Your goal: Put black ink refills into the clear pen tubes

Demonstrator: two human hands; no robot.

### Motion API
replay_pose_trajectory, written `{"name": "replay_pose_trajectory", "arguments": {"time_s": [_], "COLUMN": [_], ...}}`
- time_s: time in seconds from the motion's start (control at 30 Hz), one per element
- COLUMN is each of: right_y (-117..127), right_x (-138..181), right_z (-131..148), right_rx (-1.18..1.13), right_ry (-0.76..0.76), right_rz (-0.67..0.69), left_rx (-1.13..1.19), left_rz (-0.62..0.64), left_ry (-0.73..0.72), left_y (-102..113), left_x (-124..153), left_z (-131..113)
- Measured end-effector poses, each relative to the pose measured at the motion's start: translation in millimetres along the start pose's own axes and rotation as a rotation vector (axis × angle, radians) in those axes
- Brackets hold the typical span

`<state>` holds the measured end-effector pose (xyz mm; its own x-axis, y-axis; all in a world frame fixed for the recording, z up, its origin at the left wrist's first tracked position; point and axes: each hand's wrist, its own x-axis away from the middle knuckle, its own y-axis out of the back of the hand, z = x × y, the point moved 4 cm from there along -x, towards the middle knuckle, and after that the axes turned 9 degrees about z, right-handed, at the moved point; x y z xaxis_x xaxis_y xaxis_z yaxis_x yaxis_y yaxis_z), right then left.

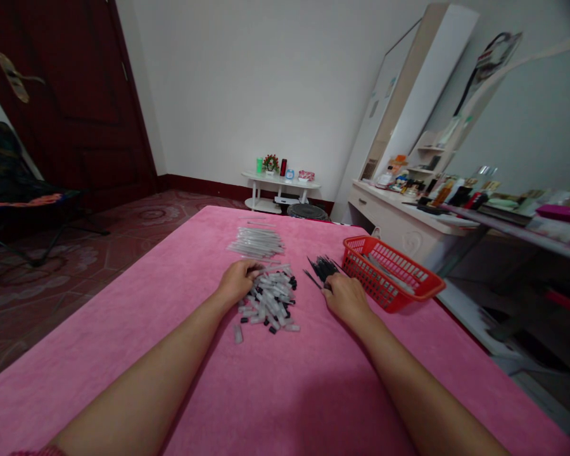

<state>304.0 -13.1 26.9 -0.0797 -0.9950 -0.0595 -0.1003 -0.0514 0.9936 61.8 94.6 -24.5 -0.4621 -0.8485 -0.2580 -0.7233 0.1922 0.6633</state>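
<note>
Both my arms reach out over a pink cloth-covered table [285, 392]. My left hand [237, 280] rests with curled fingers on the left edge of a pile of small clear and black caps [272, 299]; what its fingertips grip is hidden. My right hand [346, 295] lies at the near end of a bundle of thin black sticks [321, 268], its fingers bent down onto them. Beyond the caps lies a heap of long clear tubes [257, 243].
A red plastic basket [390, 271] holding a few clear tubes stands right of my right hand near the table's edge. A cluttered dressing table with mirror [408, 215] is at right. A small white side table [280, 187] and a dark door [76, 95] stand behind.
</note>
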Motion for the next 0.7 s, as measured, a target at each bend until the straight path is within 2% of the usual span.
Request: {"name": "replay_pose_trajectory", "arguments": {"time_s": [0.2, 0.4, 0.7], "right_y": [19, 45, 47], "right_x": [3, 4, 4], "right_z": [-4, -12, -12], "right_rx": [-0.087, -0.302, -0.347], "right_ry": [-0.010, 0.127, 0.179], "right_rz": [-0.034, -0.147, -0.164], "left_rx": [0.007, 0.011, 0.024], "left_rz": [-0.053, -0.092, -0.104], "left_ry": [-0.058, -0.077, -0.061], "left_y": [1, 4, 5], "left_x": [1, 1, 2], "left_z": [0, 0, 1]}}
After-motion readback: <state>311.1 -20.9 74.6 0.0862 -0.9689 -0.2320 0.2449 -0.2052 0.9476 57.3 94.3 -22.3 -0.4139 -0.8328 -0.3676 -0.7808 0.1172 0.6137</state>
